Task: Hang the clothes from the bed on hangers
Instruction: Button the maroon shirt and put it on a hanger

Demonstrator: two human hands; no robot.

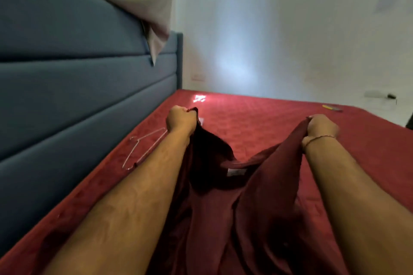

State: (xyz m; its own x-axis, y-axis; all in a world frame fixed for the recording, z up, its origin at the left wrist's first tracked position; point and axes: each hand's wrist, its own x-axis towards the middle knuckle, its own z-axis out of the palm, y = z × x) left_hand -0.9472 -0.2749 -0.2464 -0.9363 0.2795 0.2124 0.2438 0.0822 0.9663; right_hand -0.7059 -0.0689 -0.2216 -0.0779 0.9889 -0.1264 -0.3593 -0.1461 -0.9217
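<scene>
- The maroon shirt (257, 196) hangs stretched between the person's two fists above the red bed cover (257, 123), its neck opening with a pale label sagging between them and the body trailing down toward the camera.
- The left hand (180, 118) is clenched tight on one shoulder edge of the cloth; the right hand (320, 129) grips the other shoulder the same way.
- The wire hanger (145, 149) lies flat on the cover just beside the left forearm, touching nothing of the shirt.
- Likely trouble: fetching the hanger means freeing one hand, and the smooth cloth could then slump back onto the bed and close the neck.
- The left forearm may sweep the hanger toward the blue headboard (78, 78).
- Thin wire may snag inside a sleeve.
</scene>
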